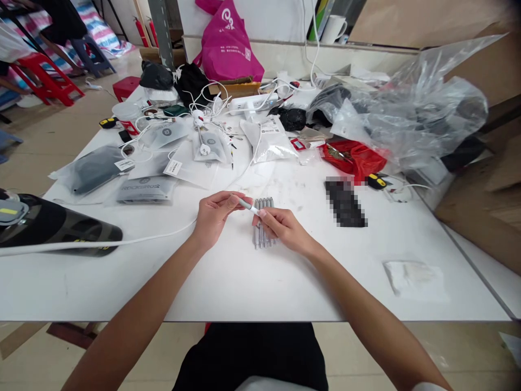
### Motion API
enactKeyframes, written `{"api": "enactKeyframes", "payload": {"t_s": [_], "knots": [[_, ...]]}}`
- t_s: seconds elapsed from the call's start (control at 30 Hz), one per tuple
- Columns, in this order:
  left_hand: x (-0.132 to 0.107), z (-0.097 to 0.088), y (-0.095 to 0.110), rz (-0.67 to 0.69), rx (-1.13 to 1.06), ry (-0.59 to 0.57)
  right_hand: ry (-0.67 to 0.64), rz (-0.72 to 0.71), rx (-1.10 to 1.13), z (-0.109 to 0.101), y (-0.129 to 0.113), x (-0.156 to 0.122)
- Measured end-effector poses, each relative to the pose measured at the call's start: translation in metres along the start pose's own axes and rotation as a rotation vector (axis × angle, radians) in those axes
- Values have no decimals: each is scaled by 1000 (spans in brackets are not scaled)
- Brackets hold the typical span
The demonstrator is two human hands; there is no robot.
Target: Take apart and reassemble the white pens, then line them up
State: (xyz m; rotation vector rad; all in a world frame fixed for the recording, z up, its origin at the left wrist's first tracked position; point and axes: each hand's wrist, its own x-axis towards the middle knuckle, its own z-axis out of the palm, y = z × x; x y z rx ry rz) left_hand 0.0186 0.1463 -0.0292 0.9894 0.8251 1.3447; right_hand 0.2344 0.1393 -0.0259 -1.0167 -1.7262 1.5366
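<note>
Between my two hands, above the white table [228, 288], is a slim grey and white pen [245, 204]. My left hand [215, 215] pinches its grey end between thumb and fingers. The white end sits in the closed fingers of my right hand [280, 225]. Just beneath my right hand lies a row of several grey pens [257, 237], side by side on the table and partly hidden by that hand.
A large dark bottle [61, 225] lies at the left, with a white cable [163, 237] beside it. Plastic-wrapped packages [142, 190] and tangled cords fill the back. A blurred-out dark object [345, 203] and a white packet [415, 279] lie to the right.
</note>
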Motion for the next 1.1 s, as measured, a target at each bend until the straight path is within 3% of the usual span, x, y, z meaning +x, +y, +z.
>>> {"api": "enactKeyframes", "payload": {"t_s": [0.1, 0.23, 0.4, 0.57, 0.7, 0.83, 1.1], "knots": [[2, 0, -4, -15, 2, 104, 119, -144, -322, 3, 2, -1], [2, 0, -4, -33, -21, -26, 216, -248, -525, -2, 7, 0], [1, 0, -5, -35, 99, 34, 233, -289, -639, -9, 12, 3], [0, 2, -6, -32, 98, -62, 235, -362, -712, -13, 14, 4], [-1, 4, -11, -66, 103, -15, 264, -423, -817, -14, 23, 6], [-1, 6, -16, -106, 90, 13, 326, -375, -901, -13, 29, 6], [-5, 7, -17, -114, 71, 50, 249, -386, -942, -9, 16, 8]]}}
